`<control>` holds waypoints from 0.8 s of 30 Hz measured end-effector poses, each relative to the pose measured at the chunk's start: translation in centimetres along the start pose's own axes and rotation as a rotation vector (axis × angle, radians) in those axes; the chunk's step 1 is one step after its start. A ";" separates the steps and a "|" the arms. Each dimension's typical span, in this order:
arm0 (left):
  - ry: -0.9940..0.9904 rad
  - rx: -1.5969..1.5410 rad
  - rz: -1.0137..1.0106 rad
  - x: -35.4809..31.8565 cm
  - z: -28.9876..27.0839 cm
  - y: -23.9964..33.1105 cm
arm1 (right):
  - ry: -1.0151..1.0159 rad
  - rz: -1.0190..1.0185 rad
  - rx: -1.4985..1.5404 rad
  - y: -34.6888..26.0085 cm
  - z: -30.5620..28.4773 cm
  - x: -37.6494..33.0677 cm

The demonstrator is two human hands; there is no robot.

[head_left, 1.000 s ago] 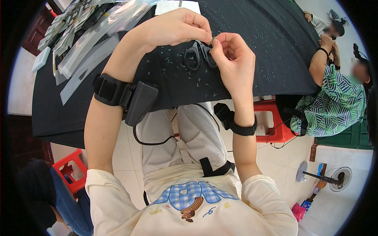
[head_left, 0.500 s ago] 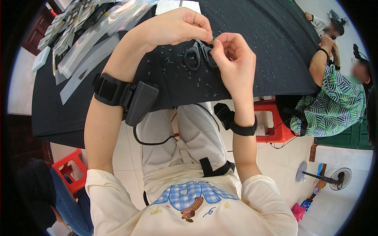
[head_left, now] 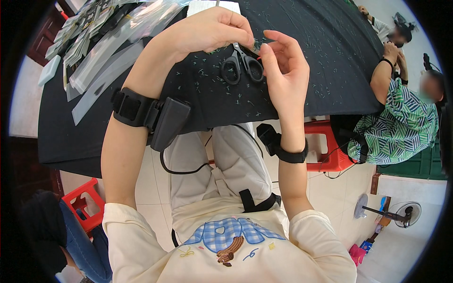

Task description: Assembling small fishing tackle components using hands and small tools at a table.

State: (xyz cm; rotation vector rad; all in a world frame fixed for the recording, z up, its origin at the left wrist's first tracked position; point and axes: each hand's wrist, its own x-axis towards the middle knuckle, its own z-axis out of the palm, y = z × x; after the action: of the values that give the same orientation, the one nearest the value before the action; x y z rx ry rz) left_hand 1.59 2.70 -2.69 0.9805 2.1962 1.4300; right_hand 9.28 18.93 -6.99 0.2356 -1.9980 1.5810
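My left hand (head_left: 214, 32) is closed, thumb and index finger pinched together over the table. Whatever lies in that pinch is too small to name; a thin dark sliver shows by the fingertips. Just to its right, my right hand (head_left: 287, 66) has its fingers apart, palm turned toward the left hand. No object shows clearly in it. Below and between both hands rests a pair of scissors (head_left: 241, 66) with dark grey handles, its blades partly hidden under the fingers. Small green thread-like scraps (head_left: 203, 84) are strewn on the black cloth around them.
A black cloth (head_left: 325, 56) covers the table. Clear plastic sleeves (head_left: 108, 70) and banded stacks of cards (head_left: 78, 37) lie at the left, a white pad (head_left: 229, 6) beyond my left hand. Another person in a green patterned shirt (head_left: 396, 125) sits at the right, by a red stool (head_left: 325, 146).
My right hand has parted from the left one; its pinch has opened and its index finger has straightened. My left hand stays nearly in place, still pinched.
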 end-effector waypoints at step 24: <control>-0.015 -0.105 -0.029 0.0 -0.3 -0.3 | -0.040 -0.026 -0.023 0.5 0.1 0.0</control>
State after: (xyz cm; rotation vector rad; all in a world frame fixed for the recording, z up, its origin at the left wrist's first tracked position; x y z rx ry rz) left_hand 1.27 2.46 -2.80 0.9172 2.0925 1.5040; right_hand 9.05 18.98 -7.44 0.2850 -2.0342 1.5483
